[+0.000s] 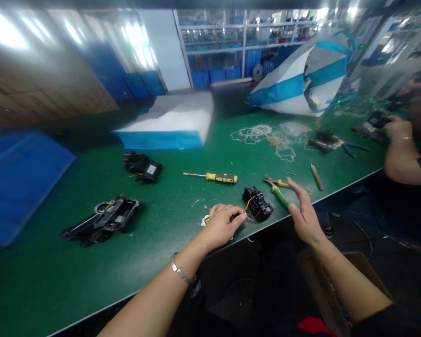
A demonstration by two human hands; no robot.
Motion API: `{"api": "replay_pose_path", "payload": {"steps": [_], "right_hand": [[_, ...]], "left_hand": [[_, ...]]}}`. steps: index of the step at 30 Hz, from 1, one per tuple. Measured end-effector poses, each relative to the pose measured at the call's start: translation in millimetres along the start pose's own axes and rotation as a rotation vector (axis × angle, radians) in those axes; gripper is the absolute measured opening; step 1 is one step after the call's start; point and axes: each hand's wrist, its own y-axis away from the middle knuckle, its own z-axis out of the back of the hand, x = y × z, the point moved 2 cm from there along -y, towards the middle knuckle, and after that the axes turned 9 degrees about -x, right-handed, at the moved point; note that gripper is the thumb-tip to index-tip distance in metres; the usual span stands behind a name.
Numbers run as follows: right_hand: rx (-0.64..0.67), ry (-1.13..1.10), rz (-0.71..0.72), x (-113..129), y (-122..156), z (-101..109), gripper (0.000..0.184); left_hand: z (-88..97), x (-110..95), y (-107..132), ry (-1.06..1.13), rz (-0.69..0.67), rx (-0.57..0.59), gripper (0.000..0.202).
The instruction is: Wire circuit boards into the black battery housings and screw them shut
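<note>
My left hand (226, 222) is closed at the bench's front edge, its fingertips on thin wires running to a black plastic housing (257, 203). A small pale metal part (205, 220) peeks out beside that hand; the rest is covered. My right hand (306, 219) has its thumb and fingers apart around the handles of a pair of pliers (279, 193) with green and yellow grips. The pliers lie on the bench with jaws pointing away; whether the fingers touch them I cannot tell. Beyond my left hand is a yellow-and-dark screwdriver (221, 178).
On the green bench (168, 206) lie another black housing (143, 167), a larger black frame (105, 220), a thin rod (316, 177) and white gaskets (254, 133). A blue bin (21, 182) stands left, a white-and-blue sack (287, 89) behind. A co-worker's hand (400, 127) is at right.
</note>
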Motion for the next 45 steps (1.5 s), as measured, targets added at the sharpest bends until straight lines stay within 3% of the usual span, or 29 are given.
{"api": "replay_pose_path", "payload": {"steps": [2, 4, 9, 11, 14, 18, 22, 30, 35, 45], "right_hand": [[-0.054, 0.276, -0.048, -18, -9, -2, 0.067], [-0.022, 0.476, -0.050, -31, -14, -8, 0.072], [0.023, 0.543, -0.057, -39, -20, -13, 0.062], [0.017, 0.411, -0.141, -37, -22, -4, 0.062], [0.087, -0.045, -0.413, -26, -18, 15, 0.060], [0.439, -0.662, -0.689, 16, 8, 29, 0.054], [0.680, -0.854, -0.846, 52, 31, 28, 0.049], [0.876, -0.742, -0.805, 63, 28, 17, 0.041], [0.909, -0.697, -0.689, 68, 19, 15, 0.035], [0.930, -0.641, -0.656, 68, 12, 13, 0.035]], "left_hand": [[1.0, 0, 0, 0.004, 0.007, 0.006, 0.031], [1.5, 1, 0, 0.008, 0.016, 0.010, 0.032], [1.5, 2, 1, 0.038, 0.033, 0.010, 0.035], [1.7, 2, 1, 0.064, 0.051, 0.014, 0.035], [2.8, 3, 2, 0.118, 0.076, 0.020, 0.034], [4.6, 3, 1, 0.185, 0.090, 0.018, 0.032], [4.6, 1, 0, 0.194, 0.096, -0.013, 0.028], [2.8, 0, 2, 0.126, 0.094, -0.035, 0.029], [3.1, 3, 0, 0.137, 0.107, -0.056, 0.029], [1.5, 4, 0, 0.118, 0.076, -0.061, 0.028]]}}
